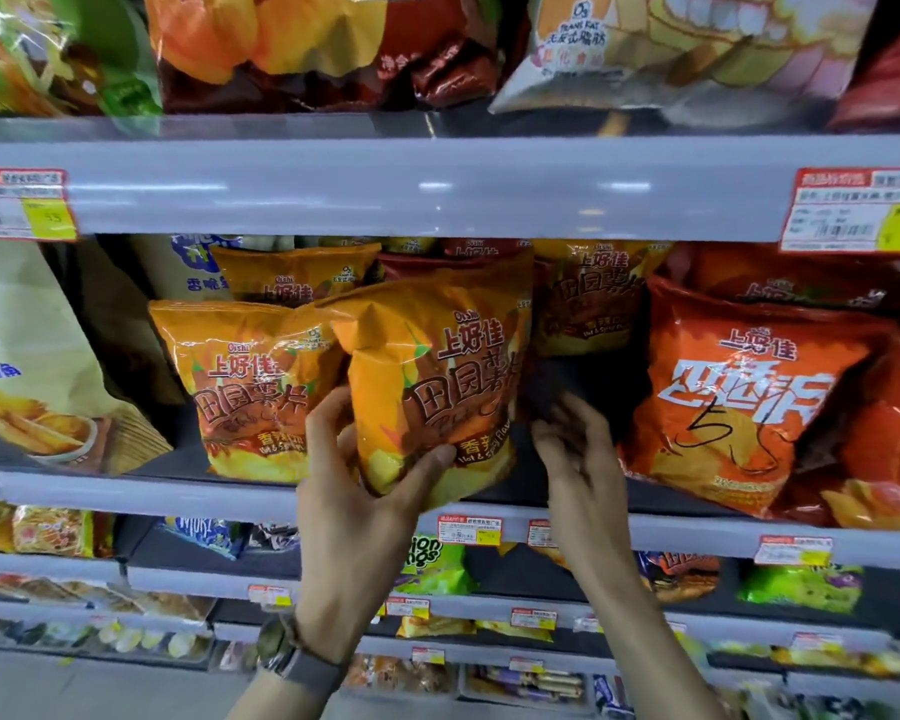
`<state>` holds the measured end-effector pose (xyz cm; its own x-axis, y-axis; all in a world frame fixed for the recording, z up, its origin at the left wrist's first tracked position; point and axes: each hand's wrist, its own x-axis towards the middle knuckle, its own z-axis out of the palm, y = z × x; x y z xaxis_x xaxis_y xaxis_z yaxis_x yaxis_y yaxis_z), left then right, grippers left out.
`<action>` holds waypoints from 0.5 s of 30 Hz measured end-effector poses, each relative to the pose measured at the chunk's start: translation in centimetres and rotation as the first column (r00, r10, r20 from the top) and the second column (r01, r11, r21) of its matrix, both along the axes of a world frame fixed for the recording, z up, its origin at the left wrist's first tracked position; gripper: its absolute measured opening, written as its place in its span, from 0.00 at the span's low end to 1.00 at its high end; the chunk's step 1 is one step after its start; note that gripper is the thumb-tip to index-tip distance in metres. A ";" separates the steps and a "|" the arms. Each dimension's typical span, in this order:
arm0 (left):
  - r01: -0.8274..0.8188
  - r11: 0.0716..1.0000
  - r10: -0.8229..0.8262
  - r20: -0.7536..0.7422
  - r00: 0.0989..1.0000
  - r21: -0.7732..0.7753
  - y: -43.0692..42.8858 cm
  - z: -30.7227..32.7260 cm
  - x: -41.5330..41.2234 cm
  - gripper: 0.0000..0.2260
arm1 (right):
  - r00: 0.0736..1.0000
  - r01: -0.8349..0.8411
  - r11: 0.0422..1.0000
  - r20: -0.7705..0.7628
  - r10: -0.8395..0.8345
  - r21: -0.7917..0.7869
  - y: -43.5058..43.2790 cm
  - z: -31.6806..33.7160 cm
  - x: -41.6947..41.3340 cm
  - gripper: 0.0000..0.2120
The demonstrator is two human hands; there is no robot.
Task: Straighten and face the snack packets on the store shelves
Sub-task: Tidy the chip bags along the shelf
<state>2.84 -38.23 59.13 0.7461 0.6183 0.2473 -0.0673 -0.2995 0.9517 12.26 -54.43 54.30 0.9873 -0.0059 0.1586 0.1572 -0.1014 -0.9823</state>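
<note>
- Left hand (365, 480) grips the tilted orange packet (437, 366) by its bottom, at the shelf (152, 493) front edge.
- Right hand (578, 449) hovers relaxed beside it, holding nothing.
- Stand it upright, label forward, level with the neighbouring packet (250, 387).

This was a shop, the snack aisle of a grocery or convenience store by the look of it. Grey metal shelves (333, 189) ran in tiers above and below me, and the front rails carried red-and-white price tags (853, 210) with barcodes and yellow patches. Every tier was stuffed with bagged snacks. The same orange Oishi chip bag (437, 376) was repeated several times side by side and front to back, next to a red Oishi bag (749, 402) with a number scrawled on it in black marker. A green snack bag (430, 569) sat lower down. Chinese lettering was on nearly all of it.
</note>
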 end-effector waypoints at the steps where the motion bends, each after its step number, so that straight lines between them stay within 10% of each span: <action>1: 0.016 1.000 -0.016 0.001 1.000 0.022 -0.4 0.1 0.9 0.37 | 1.000 0.008 1.000 -0.008 -0.008 0.014 -0.4 -0.1 -0.6 0.24; 15: 0.180 0.976 -0.174 -0.061 0.983 0.119 -7.9 -0.5 12.0 0.32 | 0.990 0.035 0.995 -0.140 -0.021 0.097 -3.4 -0.6 -3.0 0.29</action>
<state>14.82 -46.18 58.68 0.8543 0.4423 0.2730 -0.0829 -0.4026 0.9116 9.22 -57.83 53.69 0.9989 -0.0425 0.0176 0.0174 -0.0049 -0.9998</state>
